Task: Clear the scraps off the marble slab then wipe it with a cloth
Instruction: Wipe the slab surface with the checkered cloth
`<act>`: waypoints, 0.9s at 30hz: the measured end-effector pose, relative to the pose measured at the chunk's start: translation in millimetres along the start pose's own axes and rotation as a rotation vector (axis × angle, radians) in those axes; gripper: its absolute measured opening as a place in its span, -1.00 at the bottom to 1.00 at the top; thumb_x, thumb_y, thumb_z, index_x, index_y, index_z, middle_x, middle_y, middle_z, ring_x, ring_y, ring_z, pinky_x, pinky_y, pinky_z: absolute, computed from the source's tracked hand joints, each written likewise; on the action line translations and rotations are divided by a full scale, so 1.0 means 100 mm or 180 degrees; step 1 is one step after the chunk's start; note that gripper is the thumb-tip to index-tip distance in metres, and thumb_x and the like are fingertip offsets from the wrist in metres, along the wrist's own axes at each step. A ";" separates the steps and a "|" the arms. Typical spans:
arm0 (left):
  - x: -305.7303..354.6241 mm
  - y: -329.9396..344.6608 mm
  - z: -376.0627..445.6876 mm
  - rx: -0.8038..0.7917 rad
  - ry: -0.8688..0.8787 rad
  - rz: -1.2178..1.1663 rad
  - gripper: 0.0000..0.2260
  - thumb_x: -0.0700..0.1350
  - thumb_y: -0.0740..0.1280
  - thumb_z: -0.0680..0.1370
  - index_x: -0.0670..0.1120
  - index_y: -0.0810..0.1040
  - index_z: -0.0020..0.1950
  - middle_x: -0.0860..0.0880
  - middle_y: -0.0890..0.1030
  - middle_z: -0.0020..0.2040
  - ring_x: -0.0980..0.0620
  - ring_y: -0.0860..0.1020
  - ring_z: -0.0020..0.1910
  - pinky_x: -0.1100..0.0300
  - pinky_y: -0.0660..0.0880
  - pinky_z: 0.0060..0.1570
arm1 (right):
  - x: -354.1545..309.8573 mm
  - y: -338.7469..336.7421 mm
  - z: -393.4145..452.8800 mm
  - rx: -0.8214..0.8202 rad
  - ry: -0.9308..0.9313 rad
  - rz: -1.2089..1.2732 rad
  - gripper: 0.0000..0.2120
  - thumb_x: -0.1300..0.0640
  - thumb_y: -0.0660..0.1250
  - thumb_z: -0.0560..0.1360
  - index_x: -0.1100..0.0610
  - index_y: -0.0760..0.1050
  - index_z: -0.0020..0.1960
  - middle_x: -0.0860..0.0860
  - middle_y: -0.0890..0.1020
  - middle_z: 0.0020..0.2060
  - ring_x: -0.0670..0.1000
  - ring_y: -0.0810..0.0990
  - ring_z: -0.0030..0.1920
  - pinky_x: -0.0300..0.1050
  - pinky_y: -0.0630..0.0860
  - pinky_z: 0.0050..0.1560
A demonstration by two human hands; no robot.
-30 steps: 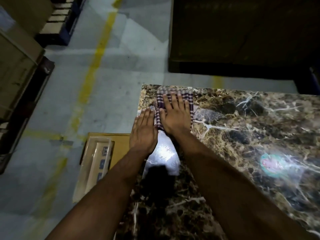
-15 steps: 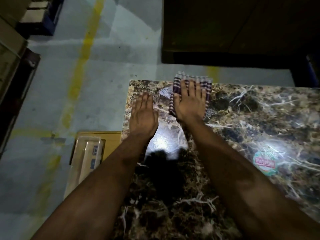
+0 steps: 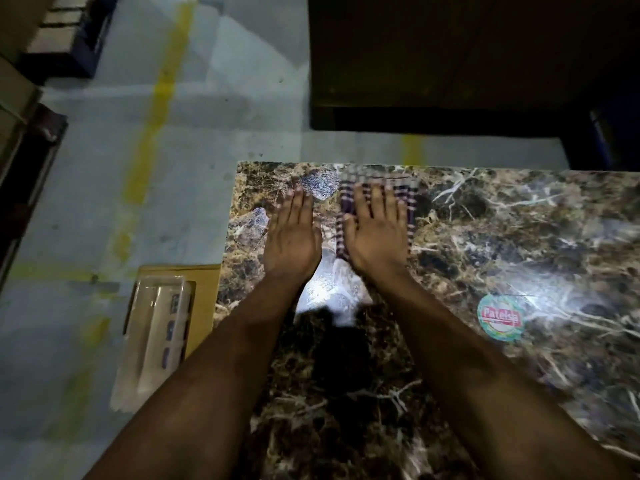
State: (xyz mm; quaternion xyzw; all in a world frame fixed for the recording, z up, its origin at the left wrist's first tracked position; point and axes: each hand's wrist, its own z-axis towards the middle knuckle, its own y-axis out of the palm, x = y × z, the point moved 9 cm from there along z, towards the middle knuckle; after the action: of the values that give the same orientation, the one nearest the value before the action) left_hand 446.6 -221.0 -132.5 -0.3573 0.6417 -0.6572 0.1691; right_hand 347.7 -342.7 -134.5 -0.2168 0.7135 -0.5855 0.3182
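The brown veined marble slab (image 3: 485, 237) fills the lower right of the view. A folded purple-and-white checked cloth (image 3: 408, 192) lies near the slab's far left corner. My right hand (image 3: 375, 233) presses flat on the cloth with straight fingers. Beside it, my left hand (image 3: 292, 237) rests flat on the bare marble, fingers straight, close to the slab's left edge. I see no scraps on the slab.
A round red-and-green sticker (image 3: 499, 317) sits on the slab to the right. Left of the slab, on the grey floor, lie a cardboard sheet (image 3: 204, 299) and a clear plastic package (image 3: 156, 341). A dark block (image 3: 467, 64) stands behind the slab.
My right hand slid the cloth to the far edge, then back a little toward me. My left hand stayed flat beside it near the left edge.
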 end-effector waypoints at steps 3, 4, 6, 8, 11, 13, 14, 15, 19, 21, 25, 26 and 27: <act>0.00 0.03 -0.11 -0.0024 0.0042 0.0042 -0.47 0.01 0.01 0.71 -0.10 0.04 0.66 -0.09 0.07 0.66 -0.07 0.03 0.64 -0.02 -0.04 0.61 | -0.26 0.03 0.09 -0.0072 -0.0388 0.0006 -0.40 -0.21 -0.15 0.67 -0.05 -0.08 0.67 0.08 0.00 0.66 0.12 -0.09 0.65 0.16 -0.13 0.62; 0.00 0.03 -0.16 -0.0030 0.0080 0.0025 -0.48 0.02 0.01 0.71 -0.10 0.04 0.66 -0.10 0.07 0.66 -0.07 0.02 0.64 -0.02 -0.03 0.61 | -0.22 0.02 0.17 -0.0074 -0.0351 -0.0009 -0.40 -0.21 -0.14 0.67 -0.06 -0.07 0.67 0.08 0.01 0.66 0.12 -0.09 0.65 0.16 -0.14 0.62; 0.00 0.03 -0.28 -0.0019 0.0142 0.0006 -0.47 0.03 0.00 0.71 -0.10 0.04 0.66 -0.10 0.07 0.66 -0.07 0.01 0.64 -0.02 -0.04 0.61 | 0.04 -0.02 0.20 0.0002 -0.0031 -0.0013 -0.39 -0.22 -0.13 0.67 -0.06 -0.06 0.67 0.08 0.02 0.66 0.13 -0.09 0.65 0.16 -0.15 0.62; -0.01 0.04 -0.43 -0.0038 0.0166 0.0047 -0.46 0.04 -0.01 0.71 -0.11 0.03 0.66 -0.10 0.04 0.67 -0.06 -0.02 0.64 0.00 -0.06 0.61 | 0.24 -0.03 -0.07 0.0083 0.0285 -0.0051 -0.38 -0.23 -0.15 0.67 -0.05 -0.08 0.67 0.09 -0.02 0.66 0.13 -0.11 0.65 0.17 -0.15 0.62; -0.01 0.06 -0.62 -0.0070 0.0145 0.0062 -0.47 0.05 -0.04 0.72 -0.11 0.01 0.66 -0.08 0.02 0.67 -0.04 -0.05 0.65 0.02 -0.09 0.61 | 0.04 0.08 -0.64 -0.0014 0.0115 -0.0055 -0.37 -0.25 -0.22 0.66 -0.05 -0.16 0.67 0.08 -0.12 0.65 0.14 -0.16 0.65 0.17 -0.19 0.61; 0.00 0.07 -0.74 -0.0062 0.0168 0.0094 -0.47 0.05 -0.06 0.72 -0.11 -0.01 0.66 -0.07 0.01 0.67 -0.03 -0.07 0.65 0.02 -0.10 0.61 | -0.17 0.15 -0.76 -0.0090 -0.0220 -0.0058 -0.38 -0.24 -0.22 0.66 -0.05 -0.13 0.67 0.06 -0.10 0.66 0.12 -0.15 0.65 0.16 -0.17 0.62; 0.00 0.08 -0.79 -0.0059 0.0180 0.0113 -0.47 0.05 -0.06 0.72 -0.10 -0.02 0.67 -0.07 0.00 0.67 -0.02 -0.07 0.65 0.02 -0.09 0.61 | -0.20 0.15 -0.73 -0.0101 -0.0280 -0.0058 -0.38 -0.23 -0.21 0.66 -0.06 -0.11 0.67 0.06 -0.08 0.66 0.12 -0.14 0.65 0.16 -0.16 0.62; 0.00 0.09 -0.85 -0.0061 0.0186 0.0122 -0.47 0.05 -0.06 0.72 -0.10 -0.02 0.67 -0.07 0.00 0.67 -0.03 -0.06 0.65 0.02 -0.09 0.61 | -0.17 0.13 -0.68 -0.0104 -0.0234 -0.0063 -0.38 -0.23 -0.19 0.66 -0.06 -0.09 0.67 0.06 -0.05 0.66 0.12 -0.13 0.65 0.15 -0.16 0.62; 0.02 0.10 -1.12 -0.0053 0.0227 0.0103 -0.47 0.04 -0.03 0.71 -0.11 0.02 0.66 -0.09 0.04 0.67 -0.05 -0.03 0.64 0.02 -0.10 0.59 | 0.16 0.08 -0.90 0.0067 0.0405 0.0012 -0.37 -0.24 -0.16 0.66 -0.04 -0.04 0.67 0.09 0.00 0.66 0.13 -0.10 0.65 0.18 -0.15 0.62; 0.04 0.10 -1.27 -0.0069 0.0239 0.0065 -0.47 0.02 -0.02 0.72 -0.11 0.01 0.66 -0.09 0.04 0.67 -0.05 -0.02 0.64 0.01 -0.07 0.60 | 0.02 0.14 -1.28 0.0073 0.0323 0.0051 -0.36 -0.23 -0.19 0.65 -0.03 -0.05 0.67 0.08 -0.04 0.66 0.13 -0.12 0.65 0.17 -0.16 0.62; 0.04 0.14 -1.52 -0.0159 0.0255 0.0119 -0.48 0.00 -0.03 0.72 -0.11 0.00 0.66 -0.09 0.04 0.67 -0.05 -0.04 0.64 0.02 -0.09 0.61 | -0.29 0.25 -1.56 -0.0132 -0.0370 0.0074 -0.39 -0.22 -0.18 0.66 -0.05 -0.06 0.67 0.04 -0.03 0.66 0.11 -0.10 0.65 0.15 -0.13 0.62; 0.03 0.14 -1.59 -0.0127 0.0255 0.0117 -0.48 0.00 -0.03 0.72 -0.11 0.02 0.66 -0.09 0.07 0.66 -0.05 -0.02 0.64 0.02 -0.08 0.60 | -0.26 0.23 -1.50 -0.0173 -0.0426 0.0009 -0.39 -0.22 -0.18 0.66 -0.05 -0.06 0.67 0.05 -0.01 0.66 0.10 -0.09 0.65 0.14 -0.12 0.62; 0.03 0.13 -1.65 -0.0100 0.0259 0.0110 -0.49 0.01 -0.02 0.72 -0.10 0.04 0.66 -0.09 0.08 0.66 -0.06 -0.01 0.64 0.01 -0.07 0.60 | -0.19 0.21 -1.44 -0.0164 -0.0396 -0.0039 -0.38 -0.23 -0.18 0.65 -0.05 -0.05 0.67 0.06 0.02 0.66 0.10 -0.08 0.65 0.14 -0.11 0.62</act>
State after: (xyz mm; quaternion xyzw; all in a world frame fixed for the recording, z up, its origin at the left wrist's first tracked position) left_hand 328.7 -105.3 -131.3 -0.3219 0.6644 -0.6580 0.1486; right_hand 260.3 -224.9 -134.7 -0.2652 0.7058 -0.5542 0.3526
